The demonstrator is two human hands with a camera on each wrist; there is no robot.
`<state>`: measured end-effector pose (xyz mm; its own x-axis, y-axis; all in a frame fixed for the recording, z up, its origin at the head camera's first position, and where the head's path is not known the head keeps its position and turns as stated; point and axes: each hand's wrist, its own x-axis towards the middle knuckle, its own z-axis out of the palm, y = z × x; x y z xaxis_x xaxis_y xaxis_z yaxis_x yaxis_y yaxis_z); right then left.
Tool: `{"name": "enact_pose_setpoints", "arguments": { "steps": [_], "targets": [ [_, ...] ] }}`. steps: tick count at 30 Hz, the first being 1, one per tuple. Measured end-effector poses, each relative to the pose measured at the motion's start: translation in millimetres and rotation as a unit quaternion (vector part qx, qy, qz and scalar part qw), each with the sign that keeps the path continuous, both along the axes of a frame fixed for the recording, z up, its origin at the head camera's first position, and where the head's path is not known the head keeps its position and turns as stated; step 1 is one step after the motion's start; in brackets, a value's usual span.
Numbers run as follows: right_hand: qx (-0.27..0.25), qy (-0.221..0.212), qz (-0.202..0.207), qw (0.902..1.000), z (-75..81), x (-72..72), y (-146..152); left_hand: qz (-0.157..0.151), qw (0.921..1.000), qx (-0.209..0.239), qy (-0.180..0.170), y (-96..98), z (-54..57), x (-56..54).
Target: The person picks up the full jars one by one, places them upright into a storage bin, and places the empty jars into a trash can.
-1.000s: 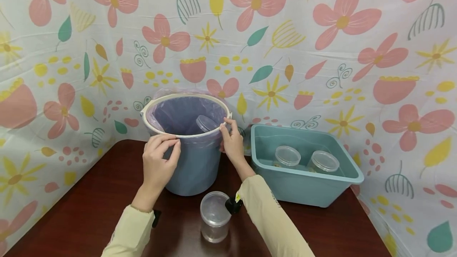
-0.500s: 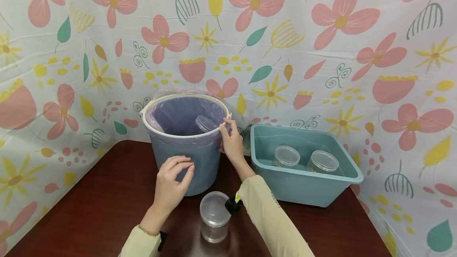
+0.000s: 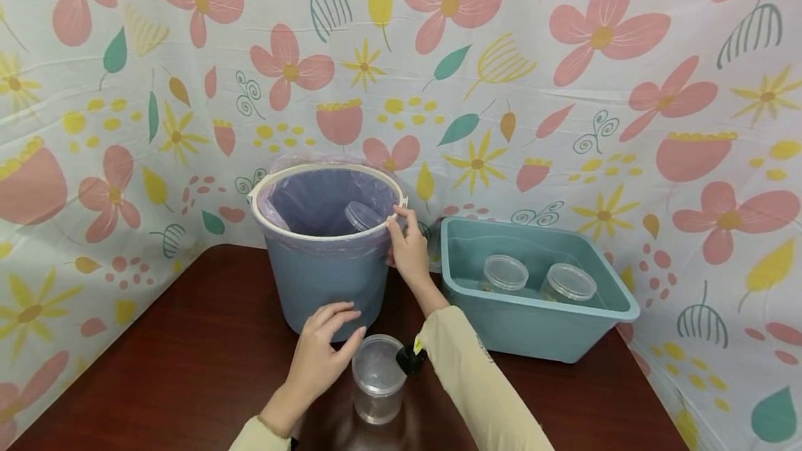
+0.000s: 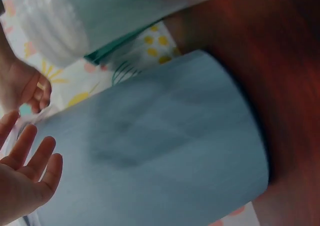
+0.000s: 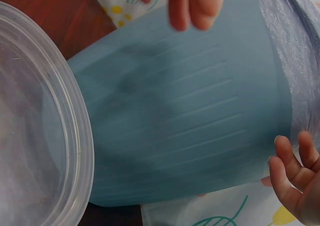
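A blue trash can (image 3: 332, 273) stands on the table, lined with a thin purple bag (image 3: 273, 209) under a white rim ring (image 3: 328, 236). Thumb and fingers of my right hand (image 3: 410, 249) pinch that ring at the can's right side. My left hand (image 3: 322, 353), fingers loosely spread and holding nothing, is low before the can. Its fingertips come close to the left side of a clear lidded jar (image 3: 379, 385) on the table. Inside the can leans another clear jar (image 3: 363, 216). In the right wrist view, the nearby jar's lid (image 5: 75, 116) fills the left side.
Right of the can is a blue-green basin (image 3: 532, 326) holding two clear lidded jars, one on the left (image 3: 505, 273) and one on the right (image 3: 571, 282). A floral cloth (image 3: 401, 89) hangs behind the dark red-brown table (image 3: 188, 339).
My left hand has left the front of the rim ring and moved down and right toward the jar on the table, its fingers spreading. My right hand stays at the ring.
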<state>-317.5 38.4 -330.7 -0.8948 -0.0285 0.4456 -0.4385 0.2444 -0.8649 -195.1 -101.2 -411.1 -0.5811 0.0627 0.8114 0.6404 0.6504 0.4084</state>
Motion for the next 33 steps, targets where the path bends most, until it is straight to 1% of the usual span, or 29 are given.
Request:
{"name": "enact_pose_setpoints", "arguments": {
  "steps": [5, 10, 15, 20, 23, 26, 33],
  "targets": [
    [0.003, 0.0, 0.0, 1.0, 0.4, -0.2, 0.1, -0.011, 0.9987, -0.008, -0.05, 5.0, -9.8, 3.6],
    [0.004, -0.001, -0.002, 1.0, 0.3, -0.7, 0.4, -0.027, 0.9942, -0.019, -0.103, 9.2, -16.4, 6.9],
    [0.003, 0.0, 0.0, 1.0, -0.5, 0.3, 1.2, -0.033, 0.9894, -0.041, -0.136, 12.1, -22.4, 9.6],
    [0.005, 0.003, -0.006, 1.0, -1.3, 1.3, 1.9, -0.037, 0.9822, -0.075, -0.168, 12.9, -27.7, 11.8],
    [0.006, 0.001, -0.008, 0.9999, -1.6, 1.4, 1.7, -0.033, 0.9787, -0.088, -0.182, 13.0, -30.0, 12.4],
    [0.008, 0.0, -0.008, 0.9999, -1.5, 2.0, 1.7, -0.025, 0.9777, -0.091, -0.188, 13.1, -31.3, 12.6],
    [0.006, -0.003, -0.007, 1.0, -0.7, 1.9, 1.3, -0.01, 0.9793, -0.093, -0.179, 14.9, -32.4, 13.7]
  ]
}}
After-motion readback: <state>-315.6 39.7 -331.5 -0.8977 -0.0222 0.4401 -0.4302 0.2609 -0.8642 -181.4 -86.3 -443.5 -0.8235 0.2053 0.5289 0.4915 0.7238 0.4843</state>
